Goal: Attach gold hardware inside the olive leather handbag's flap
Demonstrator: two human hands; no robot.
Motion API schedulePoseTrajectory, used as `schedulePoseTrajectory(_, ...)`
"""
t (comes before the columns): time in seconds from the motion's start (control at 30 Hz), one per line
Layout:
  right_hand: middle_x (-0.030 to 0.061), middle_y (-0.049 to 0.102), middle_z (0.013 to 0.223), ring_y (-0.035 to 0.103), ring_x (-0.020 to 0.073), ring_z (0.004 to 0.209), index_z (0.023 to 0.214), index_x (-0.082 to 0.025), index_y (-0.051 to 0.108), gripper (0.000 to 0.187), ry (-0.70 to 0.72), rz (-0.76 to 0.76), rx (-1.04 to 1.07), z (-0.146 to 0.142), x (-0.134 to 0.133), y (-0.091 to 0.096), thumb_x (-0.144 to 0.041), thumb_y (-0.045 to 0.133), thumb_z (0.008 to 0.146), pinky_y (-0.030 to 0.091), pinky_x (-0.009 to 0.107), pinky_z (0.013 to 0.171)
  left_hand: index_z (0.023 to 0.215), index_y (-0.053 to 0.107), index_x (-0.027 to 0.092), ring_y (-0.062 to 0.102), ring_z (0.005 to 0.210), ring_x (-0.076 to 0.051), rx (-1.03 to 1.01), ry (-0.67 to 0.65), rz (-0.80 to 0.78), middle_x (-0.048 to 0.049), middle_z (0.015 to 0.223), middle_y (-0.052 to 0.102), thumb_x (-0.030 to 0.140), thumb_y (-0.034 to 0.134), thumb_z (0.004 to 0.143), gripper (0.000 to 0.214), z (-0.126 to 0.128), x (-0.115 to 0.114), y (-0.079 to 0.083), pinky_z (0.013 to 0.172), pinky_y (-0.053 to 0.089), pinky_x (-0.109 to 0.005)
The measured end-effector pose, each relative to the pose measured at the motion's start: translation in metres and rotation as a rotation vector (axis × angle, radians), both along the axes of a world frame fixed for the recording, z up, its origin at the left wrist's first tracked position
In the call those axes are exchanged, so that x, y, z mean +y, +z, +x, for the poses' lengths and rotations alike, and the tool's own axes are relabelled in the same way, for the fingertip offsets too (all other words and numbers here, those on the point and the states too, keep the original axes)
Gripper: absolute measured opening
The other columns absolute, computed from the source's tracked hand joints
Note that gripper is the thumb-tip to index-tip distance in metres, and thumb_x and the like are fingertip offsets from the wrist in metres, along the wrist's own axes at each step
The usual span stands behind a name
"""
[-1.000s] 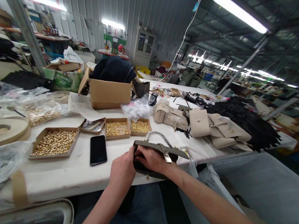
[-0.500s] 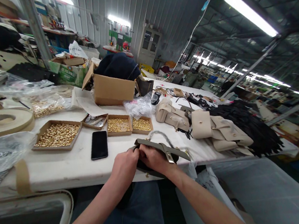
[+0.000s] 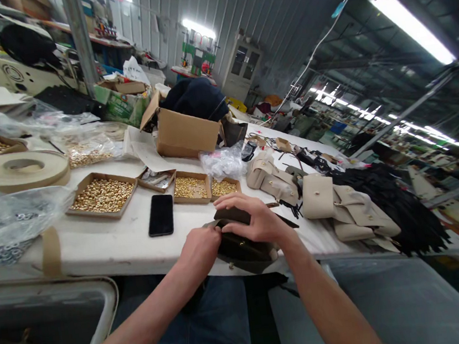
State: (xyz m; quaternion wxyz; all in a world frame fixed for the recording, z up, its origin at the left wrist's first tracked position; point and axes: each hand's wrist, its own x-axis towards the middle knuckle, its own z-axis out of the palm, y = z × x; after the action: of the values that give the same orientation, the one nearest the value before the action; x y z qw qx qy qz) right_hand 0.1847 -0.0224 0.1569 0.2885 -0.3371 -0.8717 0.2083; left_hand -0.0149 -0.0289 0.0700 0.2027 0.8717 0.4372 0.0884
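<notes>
Because the dark olive bag (image 3: 243, 253) is tipped with its mouth toward the wearer, its interior lies in plain view, a small gold fitting (image 3: 242, 243) showing within. The bag is at the near edge of the white table (image 3: 133, 253), between the wearer's arms, a position that presumably keeps both wrists low and unstrained; whether its base rests on the surface cannot be told. The left hand (image 3: 200, 248) pinches the left end of the mouth with curled fingers, seemingly to steady it. The right hand (image 3: 257, 219) reaches over from the other side, fingers extended across the raised flap (image 3: 231, 214) and thumb beneath, close to the left fingertips; how firmly it presses cannot be determined, though the pose appears to keep the flap off the opening. Beyond the left hand lie a black phone (image 3: 160, 215), a shallow cardboard tray (image 3: 92, 214) of gold beads and a smaller tray (image 3: 193, 200) of finer gold pieces, the low walls probably serving to stop small parts from scattering. Beige bags (image 3: 318, 197) lie to the right, beside heaped black strips (image 3: 388, 203).
</notes>
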Motion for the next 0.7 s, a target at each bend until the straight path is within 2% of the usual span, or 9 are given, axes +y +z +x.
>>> schedulePoseTrajectory(0.1,0.0090,0.075,0.130,0.070,0.0263,0.119,0.124,-0.023,0.077,0.019,-0.134,0.025,0.090,0.009,0.027,-0.008,-0.032,0.076,0.107,0.057,0.041,0.105,0.117,0.073,0.012,0.079,0.102,-0.033,0.048,-0.025,0.028,-0.0154,0.114,0.079,0.001,0.043,0.103,0.035,-0.003,-0.002,-0.003,0.089,0.063,-0.043)
schedulePoseTrajectory(0.2,0.0073,0.078,0.113,0.071,0.0233,0.104,0.111,-0.020,0.080,0.017,-0.332,0.103,0.058,0.013,0.059,-0.041,-0.031,0.068,0.112,0.054,0.036,0.097,0.117,0.071,0.013,0.078,0.101,-0.034,0.047,-0.061,0.073,-0.0143,0.111,0.078,0.002,0.042,0.104,0.034,-0.006,-0.005,-0.007,0.088,0.064,-0.045)
schedulePoseTrajectory(0.3,0.0052,0.080,0.101,0.072,0.0213,0.095,0.099,-0.018,0.081,0.018,-0.425,-0.034,-0.192,0.006,0.085,-0.081,-0.025,0.069,0.110,0.052,0.030,0.089,0.113,0.071,0.013,0.078,0.101,-0.035,0.037,-0.065,0.080,-0.0142,0.109,0.077,0.003,0.042,0.104,0.031,-0.007,-0.006,-0.007,0.088,0.064,-0.047)
schedulePoseTrajectory(0.4,0.0029,0.081,0.090,0.073,0.0216,0.085,0.090,-0.020,0.084,0.011,-0.442,-0.175,-0.402,-0.004,0.105,-0.108,-0.015,0.081,0.099,0.050,0.028,0.079,0.112,0.071,0.012,0.078,0.102,-0.035,0.053,-0.054,0.046,-0.0145,0.110,0.077,0.002,0.042,0.104,0.032,-0.008,-0.005,-0.001,0.089,0.064,-0.049)
schedulePoseTrajectory(0.47,0.0043,0.081,0.092,0.074,0.0240,0.089,0.092,-0.021,0.086,0.010,-0.449,-0.156,-0.427,-0.011,0.120,-0.117,-0.013,0.083,0.097,0.051,0.029,0.082,0.113,0.071,0.012,0.078,0.103,-0.035,0.062,-0.055,0.023,-0.0149,0.111,0.077,0.002,0.042,0.103,0.032,-0.007,-0.005,0.003,0.090,0.064,-0.048)
schedulePoseTrajectory(0.57,0.0081,0.082,0.111,0.074,0.0260,0.104,0.107,-0.019,0.085,0.010,-0.467,-0.108,-0.427,-0.023,0.151,-0.120,-0.017,0.077,0.104,0.052,0.031,0.094,0.115,0.071,0.011,0.078,0.106,-0.035,0.074,-0.065,0.000,-0.0162,0.113,0.076,0.001,0.042,0.103,0.032,-0.004,-0.002,0.007,0.091,0.064,-0.047)
schedulePoseTrajectory(0.7,0.0129,0.080,0.118,0.074,0.0268,0.107,0.117,-0.013,0.083,0.017,-0.462,-0.160,-0.464,-0.043,0.201,-0.131,-0.018,0.084,0.101,0.053,0.030,0.098,0.116,0.071,0.009,0.078,0.107,-0.035,0.096,-0.082,-0.013,-0.0173,0.115,0.076,0.002,0.041,0.104,0.033,-0.001,0.003,0.006,0.091,0.065,-0.047)
